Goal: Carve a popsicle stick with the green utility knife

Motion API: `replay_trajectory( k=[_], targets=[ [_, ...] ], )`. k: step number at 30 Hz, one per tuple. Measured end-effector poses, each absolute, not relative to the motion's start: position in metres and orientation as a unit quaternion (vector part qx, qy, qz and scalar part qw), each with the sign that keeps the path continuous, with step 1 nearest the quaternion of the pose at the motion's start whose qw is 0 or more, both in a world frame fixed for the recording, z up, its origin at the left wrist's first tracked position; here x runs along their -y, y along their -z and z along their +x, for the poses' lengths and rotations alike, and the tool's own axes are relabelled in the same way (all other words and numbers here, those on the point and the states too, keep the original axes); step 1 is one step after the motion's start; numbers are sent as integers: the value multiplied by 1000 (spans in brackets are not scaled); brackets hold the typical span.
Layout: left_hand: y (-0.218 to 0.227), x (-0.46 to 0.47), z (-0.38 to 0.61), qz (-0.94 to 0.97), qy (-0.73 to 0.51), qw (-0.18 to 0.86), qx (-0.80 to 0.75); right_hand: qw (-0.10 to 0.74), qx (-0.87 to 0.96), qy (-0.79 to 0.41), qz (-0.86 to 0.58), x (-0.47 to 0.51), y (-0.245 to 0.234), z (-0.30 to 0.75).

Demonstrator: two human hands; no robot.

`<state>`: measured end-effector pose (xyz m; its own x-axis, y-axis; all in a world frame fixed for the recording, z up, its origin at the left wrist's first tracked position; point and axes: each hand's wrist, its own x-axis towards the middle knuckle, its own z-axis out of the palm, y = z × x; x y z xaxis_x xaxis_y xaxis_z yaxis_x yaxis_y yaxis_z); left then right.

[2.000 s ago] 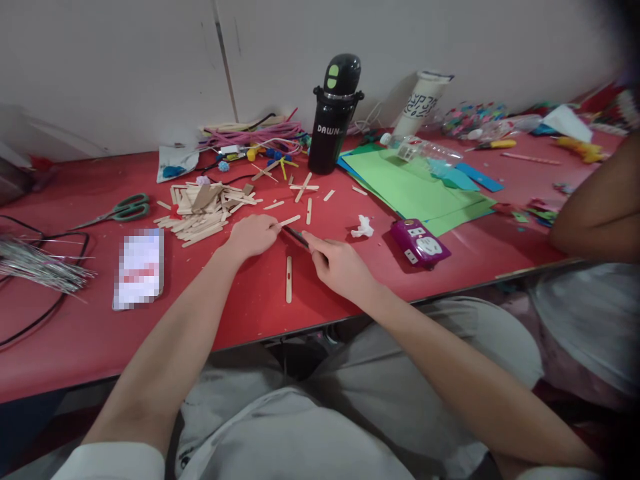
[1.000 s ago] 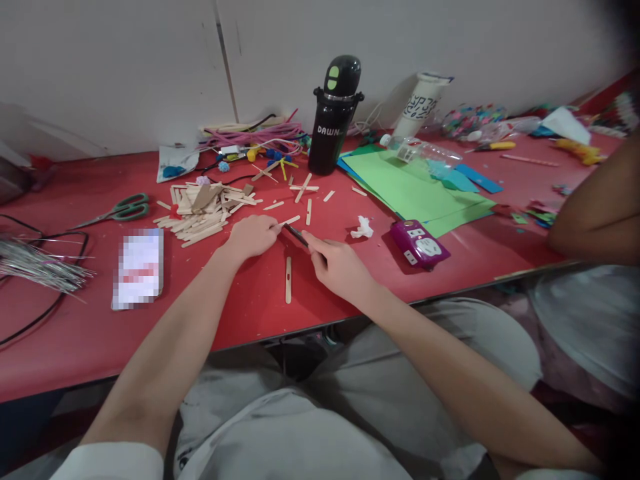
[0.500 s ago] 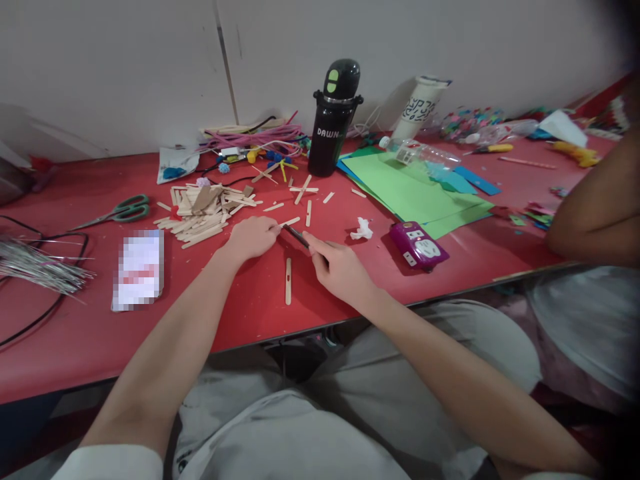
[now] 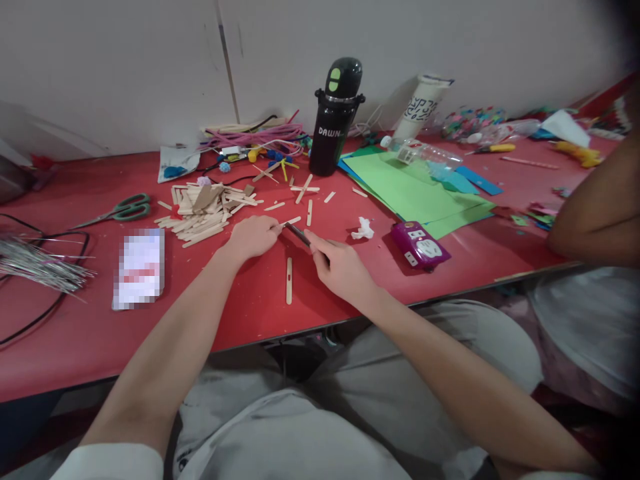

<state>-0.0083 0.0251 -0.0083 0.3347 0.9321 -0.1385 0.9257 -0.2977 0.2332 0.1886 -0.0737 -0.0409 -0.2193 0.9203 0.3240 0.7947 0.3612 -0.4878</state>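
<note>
On the red table [image 4: 70, 333], my left hand [image 4: 253, 236] is closed, pinching a flat wooden craft stick [image 4: 291, 221] against the tabletop. My right hand [image 4: 340, 267] is closed round a thin dark tool [image 4: 299, 233] whose tip meets that stick beside my left fingers. Another wooden stick [image 4: 289, 280] with a slot in it lies just in front of both hands. A heap of the same sticks [image 4: 203, 208] sits behind my left hand.
Scissors [image 4: 120, 210] and a blurred card [image 4: 139, 268] lie at the left, with silver wires [image 4: 35, 263] and a black cable. A black bottle [image 4: 334, 117], green paper sheets [image 4: 415, 190] and a purple socket block [image 4: 420, 244] stand behind. Another person's arm [image 4: 595, 207] rests at the right edge.
Almost nothing differs; both hands stay on the stick and the tool, with only a slight shift of the view.
</note>
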Motion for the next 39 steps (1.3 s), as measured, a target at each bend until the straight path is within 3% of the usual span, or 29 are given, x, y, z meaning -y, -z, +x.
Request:
replay_trajectory(
  k=[16, 30, 39],
  targets=[
    [6, -24, -8, 808, -7, 130, -575, 247, 787, -86, -558, 74, 39, 187],
    [7, -24, -7, 807, -9, 129, -576, 284, 775, -108, -554, 74, 41, 189],
    [7, -23, -7, 808, -11, 132, -575, 229, 787, -85, -567, 76, 37, 185]
  ],
)
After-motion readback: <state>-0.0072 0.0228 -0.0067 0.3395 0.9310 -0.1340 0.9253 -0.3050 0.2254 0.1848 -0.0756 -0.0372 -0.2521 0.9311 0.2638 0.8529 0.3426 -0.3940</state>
